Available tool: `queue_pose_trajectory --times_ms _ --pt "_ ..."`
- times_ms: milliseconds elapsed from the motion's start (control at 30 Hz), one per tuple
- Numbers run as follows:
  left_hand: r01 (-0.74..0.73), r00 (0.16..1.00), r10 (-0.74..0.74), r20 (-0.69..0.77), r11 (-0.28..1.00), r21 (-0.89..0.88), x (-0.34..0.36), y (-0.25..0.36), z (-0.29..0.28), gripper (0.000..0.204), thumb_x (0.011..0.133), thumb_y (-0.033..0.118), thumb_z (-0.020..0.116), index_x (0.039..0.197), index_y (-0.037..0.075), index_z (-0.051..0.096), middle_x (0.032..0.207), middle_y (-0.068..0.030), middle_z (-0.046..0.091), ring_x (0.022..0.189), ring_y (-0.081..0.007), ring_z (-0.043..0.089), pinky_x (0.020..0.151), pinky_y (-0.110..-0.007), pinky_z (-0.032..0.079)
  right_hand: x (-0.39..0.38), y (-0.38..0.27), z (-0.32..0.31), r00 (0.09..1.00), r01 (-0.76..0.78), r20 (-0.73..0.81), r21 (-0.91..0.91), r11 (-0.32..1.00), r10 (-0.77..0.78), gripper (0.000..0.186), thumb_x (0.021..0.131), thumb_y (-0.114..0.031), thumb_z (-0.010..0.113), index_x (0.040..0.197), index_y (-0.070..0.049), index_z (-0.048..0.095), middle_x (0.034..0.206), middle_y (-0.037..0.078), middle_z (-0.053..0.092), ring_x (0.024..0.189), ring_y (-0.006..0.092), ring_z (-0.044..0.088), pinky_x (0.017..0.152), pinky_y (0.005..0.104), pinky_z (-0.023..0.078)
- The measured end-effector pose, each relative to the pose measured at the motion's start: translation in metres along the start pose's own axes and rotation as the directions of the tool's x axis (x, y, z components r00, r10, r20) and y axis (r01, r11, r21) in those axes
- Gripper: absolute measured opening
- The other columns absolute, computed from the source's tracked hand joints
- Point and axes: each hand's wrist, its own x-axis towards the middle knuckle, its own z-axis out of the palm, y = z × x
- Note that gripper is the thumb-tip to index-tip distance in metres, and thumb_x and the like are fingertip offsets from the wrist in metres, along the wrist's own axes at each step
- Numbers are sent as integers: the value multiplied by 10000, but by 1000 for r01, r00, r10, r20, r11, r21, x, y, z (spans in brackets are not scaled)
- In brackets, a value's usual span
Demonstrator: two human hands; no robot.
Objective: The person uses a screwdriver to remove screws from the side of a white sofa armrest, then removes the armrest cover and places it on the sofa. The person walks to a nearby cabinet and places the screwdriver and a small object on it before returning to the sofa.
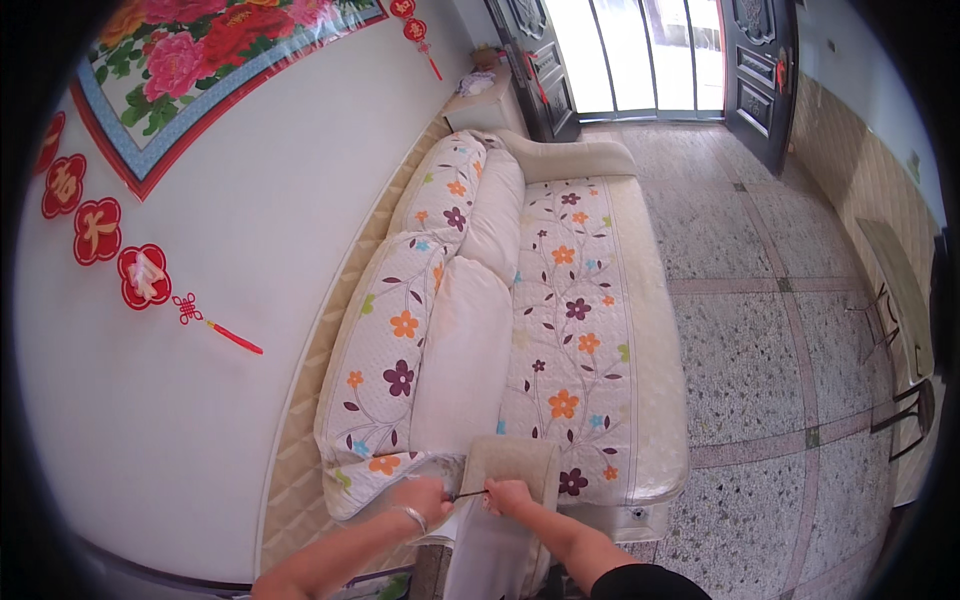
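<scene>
My left hand, with a silvery bracelet at its wrist, is closed on one end of a short, dark, cord-like strip. Fingers of my right hand are closed on the other end, so the strip runs nearly level between both fists. What kind of thing it is, I cannot make out. Both hands are over the near end of the sofa, by its beige armrest. Below them is a whitish, see-through sheet or bag; whether it joins the strip cannot be seen.
The long sofa has a flowered cover and pale back cushions. A white wall with red hanging ornaments stands left. Speckled floor lies right, with a table at the wall. Dark doors stand open ahead.
</scene>
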Motion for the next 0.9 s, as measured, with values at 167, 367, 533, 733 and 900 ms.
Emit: queue_pose_trajectory --times_ms 167,367,533,733,900 --pt "-650 613 789 -41 533 542 5 -7 34 42 723 144 599 721 106 579 748 -53 518 764 -241 642 428 -321 476 0 2 2 999 30 -16 -32 999 -30 178 817 -299 551 853 -124 549 743 96 657 697 293 654 579 443 496" --pt "-232 960 256 -114 954 191 30 2 5 217 695 265 653 778 64 652 852 -105 636 736 -283 649 611 -388 527 0 12 4 996 57 -72 16 998 -55 192 818 -312 563 842 -123 541 701 86 647 682 300 650 562 446 491" --pt "255 963 -234 131 949 -184 40 -15 -13 374 679 418 675 781 58 675 851 -118 670 748 -290 649 704 -381 514 4 7 -3 1000 12 17 36 999 -13 252 704 -246 663 859 -111 516 731 85 651 724 297 652 598 431 500" --pt "-312 902 385 -196 894 323 11 6 27 202 738 302 649 758 107 603 813 -60 610 626 -217 623 509 -353 493 8 15 1 997 64 -34 27 998 -63 219 711 -254 653 829 -115 531 686 93 639 663 299 646 558 440 486" --pt "-472 792 587 -169 764 440 25 2 30 73 721 180 592 700 119 558 721 -58 555 615 -215 621 407 -337 455 6 21 3 996 49 -81 23 999 -47 231 699 -242 655 835 -106 527 697 99 641 680 301 645 581 435 492"
